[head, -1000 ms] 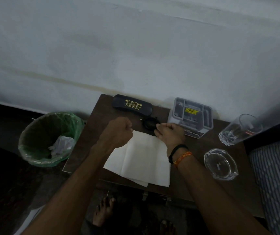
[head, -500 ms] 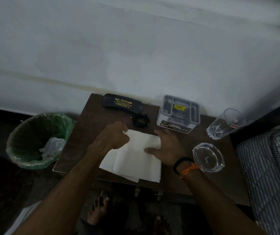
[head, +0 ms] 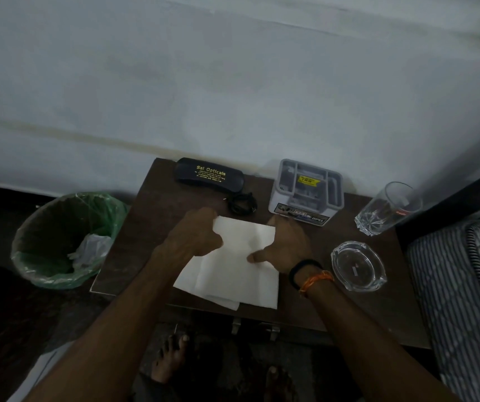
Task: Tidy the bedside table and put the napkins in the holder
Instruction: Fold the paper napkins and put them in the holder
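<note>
White napkins (head: 233,268) lie at the table's (head: 134,242) 6 o'clock edge, between both hands. The left hand (head: 196,236) pinches their 10 o'clock corner; the right hand (head: 286,248) presses flat, fingers spread, on their 3 o'clock side. The grey holder (head: 308,192) stands at 1 o'clock from them.

Dark bedside table (head: 134,256): napkins (head: 233,274), holder (head: 305,190), spectacle case (head: 209,177), tumbler (head: 387,210), ashtray (head: 357,265).
</note>
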The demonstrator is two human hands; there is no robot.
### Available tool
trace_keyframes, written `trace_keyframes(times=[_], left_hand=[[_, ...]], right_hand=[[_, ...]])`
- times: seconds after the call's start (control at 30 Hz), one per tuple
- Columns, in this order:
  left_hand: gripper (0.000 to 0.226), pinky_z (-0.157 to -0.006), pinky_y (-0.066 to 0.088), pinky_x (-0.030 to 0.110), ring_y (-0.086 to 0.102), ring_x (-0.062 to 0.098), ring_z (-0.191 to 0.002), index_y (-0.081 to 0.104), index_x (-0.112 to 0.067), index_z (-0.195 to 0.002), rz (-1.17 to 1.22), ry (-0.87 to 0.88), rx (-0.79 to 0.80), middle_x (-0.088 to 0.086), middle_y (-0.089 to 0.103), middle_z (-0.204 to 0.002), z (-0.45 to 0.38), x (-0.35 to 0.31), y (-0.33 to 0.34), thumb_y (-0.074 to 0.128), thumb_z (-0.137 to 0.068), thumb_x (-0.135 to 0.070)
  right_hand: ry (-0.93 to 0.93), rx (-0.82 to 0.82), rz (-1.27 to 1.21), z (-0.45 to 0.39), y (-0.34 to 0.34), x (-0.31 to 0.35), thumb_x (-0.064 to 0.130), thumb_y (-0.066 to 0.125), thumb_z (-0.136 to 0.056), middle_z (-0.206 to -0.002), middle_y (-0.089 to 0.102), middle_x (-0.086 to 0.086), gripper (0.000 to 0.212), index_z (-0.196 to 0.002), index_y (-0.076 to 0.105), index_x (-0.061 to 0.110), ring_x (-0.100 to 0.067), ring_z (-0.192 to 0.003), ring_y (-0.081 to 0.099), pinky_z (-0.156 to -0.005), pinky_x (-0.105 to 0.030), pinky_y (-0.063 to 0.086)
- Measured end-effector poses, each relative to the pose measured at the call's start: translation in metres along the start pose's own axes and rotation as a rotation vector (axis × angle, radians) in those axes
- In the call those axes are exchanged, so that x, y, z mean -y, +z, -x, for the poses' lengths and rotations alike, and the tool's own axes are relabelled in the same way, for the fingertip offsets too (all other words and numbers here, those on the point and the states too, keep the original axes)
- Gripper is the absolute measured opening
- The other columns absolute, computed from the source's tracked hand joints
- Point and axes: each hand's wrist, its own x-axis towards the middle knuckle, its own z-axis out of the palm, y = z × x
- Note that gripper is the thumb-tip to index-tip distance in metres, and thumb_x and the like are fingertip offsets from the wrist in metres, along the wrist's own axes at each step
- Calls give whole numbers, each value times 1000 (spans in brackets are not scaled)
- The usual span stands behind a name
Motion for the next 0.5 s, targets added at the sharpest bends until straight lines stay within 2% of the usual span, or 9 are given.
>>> trace_keyframes(times=[0.07, 0.2, 0.37, 0.5], left_hand=[[50, -88, 48, 30, 56, 25, -115, 50, -9, -128, 11, -4, 9, 10, 56, -129, 0, 0, 0, 73, -85, -15], [50, -89, 50, 32, 57, 27, -114, 49, -7, -130, 83, -29, 19, 12, 55, -131, 1, -2, -2, 72, -86, -13], [52, -86, 47, 30, 55, 23, -113, 52, -9, -127, 205, 10, -5, 7, 57, -128, 2, -2, -8, 76, -82, -19], [60, -98, 51, 42, 58, 21, -112, 54, -14, -125, 437, 2, 11, 0, 60, -124, 6, -14, -14, 81, -75, -34]], right_hand=[[54, -10, -160, 2, -4, 0, 31, 94, -54, -106, 59, 0, 65, -103, 53, 17, -18, -96, 53, -71, -30, 44], [174, -42, -449, 2, -10, -4, 14, 94, -54, -111, 66, -1, 69, -115, 62, 13, -19, -101, 62, -87, -40, 56], [211, 62, -862, 7, -25, -4, -7, 78, -73, -111, 72, -17, 40, -110, 69, 1, -30, -97, 70, -86, -44, 58], [146, 109, -1021, 14, -41, -7, -7, 67, -84, -115, 71, -17, 35, -118, 65, -1, -35, -105, 67, -91, -49, 55]])
